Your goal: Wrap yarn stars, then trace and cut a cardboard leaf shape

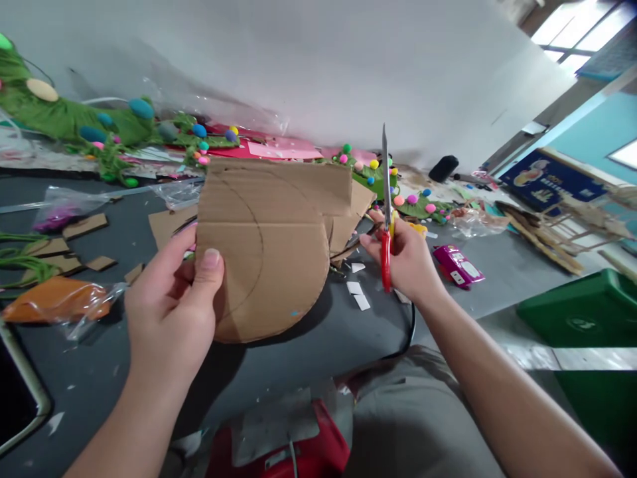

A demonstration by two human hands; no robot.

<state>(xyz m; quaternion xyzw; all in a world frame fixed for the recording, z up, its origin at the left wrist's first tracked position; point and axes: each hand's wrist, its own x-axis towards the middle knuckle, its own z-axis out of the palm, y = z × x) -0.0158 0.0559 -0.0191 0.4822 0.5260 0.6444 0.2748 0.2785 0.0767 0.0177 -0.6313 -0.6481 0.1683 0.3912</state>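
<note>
My left hand [174, 292] grips a piece of brown cardboard [293, 265] by its left edge, thumb on the front face. The cardboard is cut round along its lower right side and still square at the top, with a notch at the right. A curved dark line is drawn on it. To the right of the cardboard, my right hand [405, 255] holds a pair of scissors [386, 199] with red and yellow handles, blades pointing up. The scissors are apart from the cardboard. Fingers of my left hand behind the cardboard are hidden.
Cardboard scraps [85, 226], an orange packet [57, 300] and a phone-like device [20, 392] lie at the left. A purple packet [458, 265] sits at the right, beyond it a green bin [582, 309]. Green garlands with coloured pompoms [119, 123] line the wall.
</note>
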